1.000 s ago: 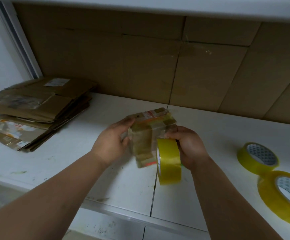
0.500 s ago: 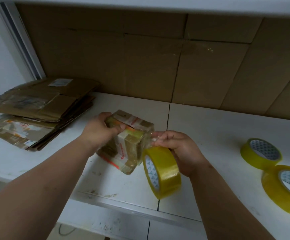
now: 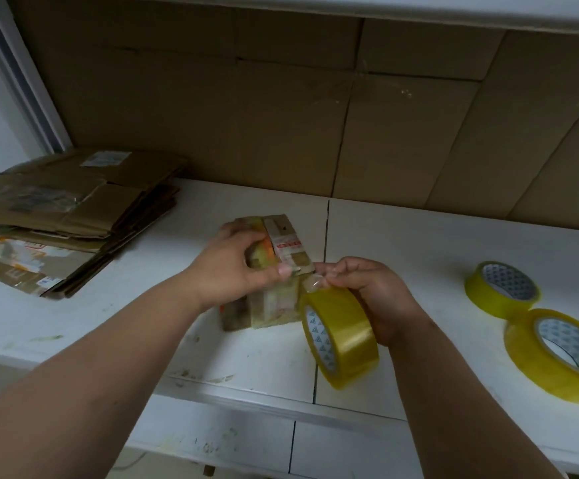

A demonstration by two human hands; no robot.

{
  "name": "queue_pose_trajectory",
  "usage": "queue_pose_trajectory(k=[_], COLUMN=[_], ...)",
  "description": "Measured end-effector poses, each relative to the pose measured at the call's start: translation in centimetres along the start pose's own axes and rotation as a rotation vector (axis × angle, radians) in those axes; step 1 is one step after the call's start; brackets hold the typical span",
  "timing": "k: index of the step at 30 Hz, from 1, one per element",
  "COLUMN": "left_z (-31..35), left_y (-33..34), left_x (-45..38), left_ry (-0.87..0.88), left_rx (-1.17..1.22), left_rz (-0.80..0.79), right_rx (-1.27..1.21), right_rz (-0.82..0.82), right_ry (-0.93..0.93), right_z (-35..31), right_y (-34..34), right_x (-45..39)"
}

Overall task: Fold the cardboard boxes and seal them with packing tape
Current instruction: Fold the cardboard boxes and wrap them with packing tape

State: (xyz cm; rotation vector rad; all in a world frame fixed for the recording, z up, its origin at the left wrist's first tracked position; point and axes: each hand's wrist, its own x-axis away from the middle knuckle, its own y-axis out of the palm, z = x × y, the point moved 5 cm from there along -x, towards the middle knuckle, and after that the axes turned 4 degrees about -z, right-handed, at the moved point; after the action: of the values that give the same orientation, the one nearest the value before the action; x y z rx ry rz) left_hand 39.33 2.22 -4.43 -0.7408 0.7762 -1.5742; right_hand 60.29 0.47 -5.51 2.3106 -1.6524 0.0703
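Observation:
A small folded cardboard box [image 3: 282,243], wrapped in bands of shiny tape, rests on the white table [image 3: 402,236] at the centre. My left hand [image 3: 236,264] grips the box from its left and top, thumb pressing on the near top edge. A yellow tape roll [image 3: 341,335] stands on edge just right of the box. My right hand [image 3: 367,292] holds this roll from behind, and its fingers pinch the clear tape end at the box's near right corner.
A stack of flattened cardboard boxes [image 3: 70,205] lies at the table's left. Two more yellow tape rolls, a smaller one [image 3: 502,288] and a larger one [image 3: 557,354], lie flat at the right. Brown cardboard sheets [image 3: 384,133] line the back wall. The table's front edge runs close below my hands.
The box came down from mid-air onto the table and was turned. My left hand shifted onto its top; my right hand brought the roll and tape end to the box's right corner.

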Motion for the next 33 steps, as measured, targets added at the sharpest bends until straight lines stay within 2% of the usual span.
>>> queue_pose_trajectory(k=[2, 5, 10, 13, 18, 24, 26, 30, 33], left_z=[0.2, 0.0, -0.6, -0.8, -0.3, -0.3, 0.4, 2.2, 4.3], left_y=[0.2, 0.2, 0.5, 1.1, 1.5, 1.3, 0.4, -2.0, -2.6], left_x=[0.0, -0.1, 0.5, 1.0, 1.6, 2.5, 3.2, 5.1, 6.5], left_ry=[0.048, 0.074, 0.167, 0.191, 0.226, 0.114, 0.081, 0.112, 0.169], left_rx=[-0.016, 0.028, -0.130, -0.175, -0.261, -0.259, -0.198, 0.214, 0.296], left_rz=[-0.111, -0.131, -0.036, 0.034, 0.090, -0.096, -0.095, 0.041, 0.079], right_rx=[-0.040, -0.061, -0.066, -0.005, 0.174, 0.308, 0.316, 0.317, 0.271], right_rz=[-0.029, -0.040, 0.057, 0.039, 0.044, 0.045, 0.028, 0.006, -0.005], right_ry=[0.019, 0.055, -0.057, -0.143, -0.139, -0.201, -0.213, -0.241, -0.272], right_z=[0.3, 1.0, 0.9, 0.6, 0.2, -0.4, -0.5, -0.7, -1.0], right_y=[0.3, 0.7, 0.9, 1.7, 2.6, 3.0, 3.1, 3.1, 3.2], right_x=[0.3, 0.7, 1.1, 1.3, 1.3, 2.6, 3.1, 3.9, 4.3])
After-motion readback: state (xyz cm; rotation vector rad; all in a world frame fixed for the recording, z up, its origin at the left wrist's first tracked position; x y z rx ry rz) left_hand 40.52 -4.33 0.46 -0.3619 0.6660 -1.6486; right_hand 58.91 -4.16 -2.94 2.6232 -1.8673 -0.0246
